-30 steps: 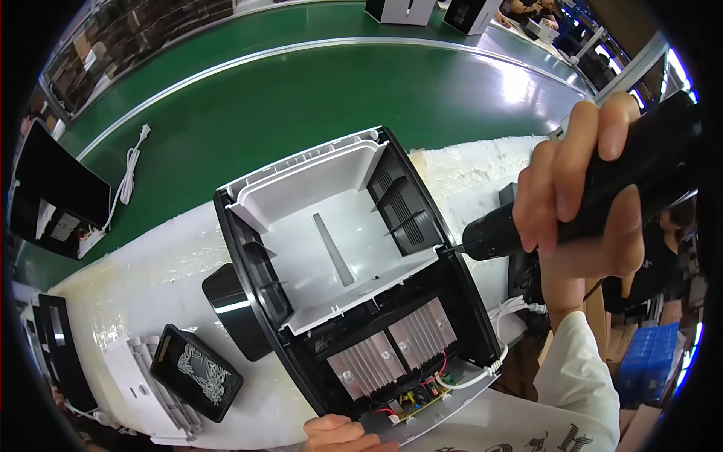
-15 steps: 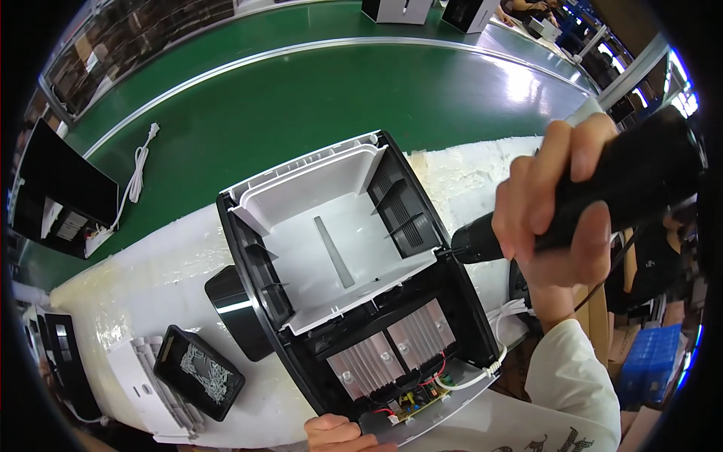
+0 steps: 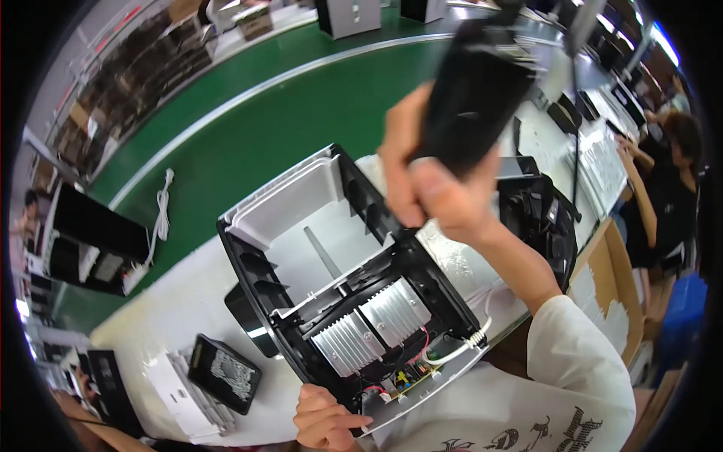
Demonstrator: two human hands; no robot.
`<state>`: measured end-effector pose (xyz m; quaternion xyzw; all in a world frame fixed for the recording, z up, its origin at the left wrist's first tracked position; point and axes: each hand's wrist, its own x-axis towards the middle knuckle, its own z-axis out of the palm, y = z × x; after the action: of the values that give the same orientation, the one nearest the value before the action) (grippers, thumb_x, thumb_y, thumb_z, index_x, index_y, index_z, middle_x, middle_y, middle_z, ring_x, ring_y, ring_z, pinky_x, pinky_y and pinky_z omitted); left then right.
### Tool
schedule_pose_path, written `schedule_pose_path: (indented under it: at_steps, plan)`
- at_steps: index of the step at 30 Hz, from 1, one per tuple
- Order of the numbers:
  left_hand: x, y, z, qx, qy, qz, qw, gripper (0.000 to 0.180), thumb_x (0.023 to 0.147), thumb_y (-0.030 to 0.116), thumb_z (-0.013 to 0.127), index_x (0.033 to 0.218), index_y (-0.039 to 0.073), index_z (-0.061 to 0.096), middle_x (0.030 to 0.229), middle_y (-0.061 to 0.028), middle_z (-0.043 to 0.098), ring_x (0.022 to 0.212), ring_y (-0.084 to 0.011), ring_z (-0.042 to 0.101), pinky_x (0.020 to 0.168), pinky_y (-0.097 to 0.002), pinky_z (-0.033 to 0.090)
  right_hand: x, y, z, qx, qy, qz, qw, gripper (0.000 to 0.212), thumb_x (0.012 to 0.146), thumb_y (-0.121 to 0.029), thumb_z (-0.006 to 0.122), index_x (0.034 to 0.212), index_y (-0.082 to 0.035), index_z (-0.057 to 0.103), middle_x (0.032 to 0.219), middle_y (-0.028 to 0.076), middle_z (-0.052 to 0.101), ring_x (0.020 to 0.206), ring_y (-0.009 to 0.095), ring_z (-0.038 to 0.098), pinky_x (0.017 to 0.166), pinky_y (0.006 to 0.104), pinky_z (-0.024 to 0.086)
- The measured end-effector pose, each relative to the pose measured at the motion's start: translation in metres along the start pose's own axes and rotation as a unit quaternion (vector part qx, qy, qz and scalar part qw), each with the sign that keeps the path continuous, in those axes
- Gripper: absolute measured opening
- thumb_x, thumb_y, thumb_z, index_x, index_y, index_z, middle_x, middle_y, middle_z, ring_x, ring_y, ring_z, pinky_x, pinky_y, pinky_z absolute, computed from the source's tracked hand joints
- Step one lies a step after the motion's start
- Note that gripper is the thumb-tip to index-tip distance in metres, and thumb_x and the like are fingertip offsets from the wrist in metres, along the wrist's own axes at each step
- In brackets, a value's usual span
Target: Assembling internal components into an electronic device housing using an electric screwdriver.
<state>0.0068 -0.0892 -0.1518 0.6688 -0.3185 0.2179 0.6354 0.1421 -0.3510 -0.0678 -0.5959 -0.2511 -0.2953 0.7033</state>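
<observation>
White bench (image 3: 139, 331) beside green belt (image 3: 256, 120), open black-and-white housing (image 3: 301, 252) on it. Right hand (image 3: 444, 184) clenched round black power driver (image 3: 474, 98) over housing's right side, left hand (image 3: 324, 418) curled, fingers gripping near corner. If left grip slackens, housing could skid and driver gouge it

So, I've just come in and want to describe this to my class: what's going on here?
A person's right hand grips a black power tool by the right side of an open black-and-white housing; the tool's tip can't be made out. The left hand is at the housing's near-left corner. Finned metal blocks and a wired circuit board lie exposed inside. To the left, a black tray holds loose screws.
</observation>
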Motion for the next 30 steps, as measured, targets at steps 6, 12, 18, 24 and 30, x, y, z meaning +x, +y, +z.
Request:
schedule_pose_path:
  at_steps: [6,12,18,24,30]
  plan:
    - [-0.015,0.016,0.009,0.052,0.045,-0.062,0.996,0.024,0.092,0.015,0.051,0.1,-0.005,0.06,0.081,-0.0107,0.063,0.071,-0.0194,0.051,0.079,-0.0353,0.043,-0.005,-0.02,-0.002,-0.022,0.05,0.1,0.994,0.03,0.077,-0.014,0.078,0.093,-0.002,0.056,0.071,-0.001,0.053,0.059,0.007,0.05,0.053,0.0246,0.041]
    - [-0.019,0.019,0.014,0.098,0.08,-0.184,0.975,0.084,0.081,0.01,0.065,0.154,-0.001,0.026,0.152,-0.0182,0.038,0.142,-0.0282,0.035,0.12,-0.0397,0.018,-0.004,-0.019,-0.001,-0.038,0.053,-0.048,0.997,0.033,0.079,-0.015,0.078,0.098,-0.003,0.054,0.074,-0.001,0.055,0.06,0.006,0.051,0.052,0.0234,0.042]
    - [-0.005,0.028,0.025,-0.03,0.066,-0.36,0.93,0.101,0.054,0.002,0.052,0.154,0.004,0.033,0.151,-0.0099,0.041,0.135,-0.0213,0.042,0.11,-0.0273,0.034,0.008,-0.034,-0.011,-0.036,0.014,0.024,0.999,0.029,0.082,-0.017,0.078,0.091,-0.004,0.054,0.064,0.001,0.058,0.046,0.009,0.053,0.042,0.0249,0.042]
    - [-0.003,0.032,0.015,-0.053,0.046,-0.355,0.932,0.103,0.055,-0.01,0.043,0.155,0.003,0.028,0.154,-0.0113,0.037,0.136,-0.0216,0.041,0.104,-0.0232,0.037,0.05,-0.128,-0.018,-0.068,0.072,-0.139,0.985,0.03,0.093,-0.026,0.065,0.099,-0.002,0.048,0.066,0.008,0.057,0.042,0.012,0.052,0.038,0.0255,0.042]
    - [0.0,0.033,0.006,-0.046,0.029,-0.344,0.937,0.1,0.054,-0.003,0.047,0.153,-0.004,0.029,0.149,-0.0161,0.042,0.137,-0.0237,0.042,0.113,-0.0271,0.028,-0.05,-0.187,-0.037,0.046,0.145,-0.251,0.956,0.036,0.095,-0.043,0.049,0.09,-0.007,0.051,0.069,0.001,0.046,0.045,0.013,0.042,0.044,0.0299,0.039]
